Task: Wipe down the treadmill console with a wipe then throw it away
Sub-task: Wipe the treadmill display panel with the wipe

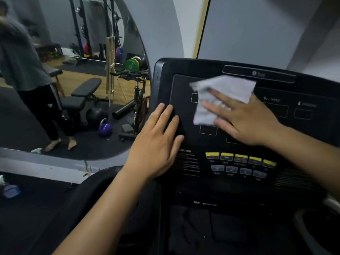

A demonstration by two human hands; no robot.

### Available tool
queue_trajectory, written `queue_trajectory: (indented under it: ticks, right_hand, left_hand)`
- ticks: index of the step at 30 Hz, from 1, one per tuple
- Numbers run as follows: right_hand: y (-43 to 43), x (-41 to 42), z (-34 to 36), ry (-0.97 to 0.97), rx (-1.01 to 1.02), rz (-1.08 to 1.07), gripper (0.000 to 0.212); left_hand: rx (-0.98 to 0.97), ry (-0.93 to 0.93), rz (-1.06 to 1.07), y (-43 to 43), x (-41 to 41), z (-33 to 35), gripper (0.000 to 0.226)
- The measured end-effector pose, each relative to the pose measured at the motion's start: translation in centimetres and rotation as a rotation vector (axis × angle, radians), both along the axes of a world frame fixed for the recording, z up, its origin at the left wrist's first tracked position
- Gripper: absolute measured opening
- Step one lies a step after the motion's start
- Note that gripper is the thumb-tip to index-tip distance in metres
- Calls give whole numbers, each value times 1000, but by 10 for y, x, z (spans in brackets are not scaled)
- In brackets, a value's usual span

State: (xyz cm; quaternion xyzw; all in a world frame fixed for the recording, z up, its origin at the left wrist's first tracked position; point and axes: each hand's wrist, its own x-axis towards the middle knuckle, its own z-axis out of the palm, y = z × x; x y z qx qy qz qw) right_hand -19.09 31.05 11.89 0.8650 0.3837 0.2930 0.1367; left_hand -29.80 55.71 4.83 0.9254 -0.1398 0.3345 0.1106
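Observation:
The black treadmill console (287, 115) fills the right half of the head view, with yellow and grey buttons along its lower part. A white wipe (228, 89) lies spread on the dark display panel. My right hand (244, 118) presses flat on the wipe with straight, spread fingers. My left hand (156, 138) rests flat on the console's left edge, fingers straight, holding nothing.
A large mirror (73, 80) on the grey wall to the left reflects a bench, a bike, weight plates, a purple kettlebell and a standing person. The treadmill's black side handrail (95, 183) curves below my left arm. A cup holder (318, 229) sits at lower right.

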Motion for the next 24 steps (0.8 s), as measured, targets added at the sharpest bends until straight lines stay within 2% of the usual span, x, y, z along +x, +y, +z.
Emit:
queue_trajectory:
  ticks: [2,3,4,6,8,9,11,13,15,17,19,21,22,24]
  right_hand:
    - [35,-11,-9,-58,167,-98,53]
    - [48,-23,-27,-63,180,-64,52]
    - [53,-37,-51,-35,120,30,49]
    - [30,-69,-94,77,-127,236,44]
    - [-14,-82,-92,177,-331,336,45]
    - [-36,-72,-79,152,-358,319,43]
    - [-68,-37,-42,36,-219,161,43]
    - [-75,-8,-11,-38,55,-80,49]
    - [-55,-10,-25,-91,193,-178,52]
    - [-46,-34,-66,-62,92,-2,58]
    - [-73,-64,-102,39,-134,181,61]
    - [-125,-71,-95,65,-281,177,66]
    - [-152,-59,-82,34,-236,109,65]
    - [-188,-30,-36,-35,1,-105,57]
  left_hand:
    - [-21,-9,13,-4,2,-4,53]
    - [-30,-17,11,-4,2,-6,51]
    - [-39,-20,2,-4,3,-7,50]
    - [-67,-18,-29,0,4,-8,49]
    - [-98,-21,-27,1,4,-7,50]
    - [-111,-27,-16,0,3,-7,50]
    - [-134,-38,6,-5,2,-8,49]
    - [-156,-53,12,-10,4,-10,47]
    - [-164,-87,23,-13,5,-13,44]
    - [-128,-111,52,-15,6,-15,43]
    - [-81,-117,95,-18,7,-15,42]
    - [-70,-108,136,-26,7,-9,41]
    - [-83,-112,132,-35,7,-3,40]
    - [-68,-123,55,-68,10,14,41]
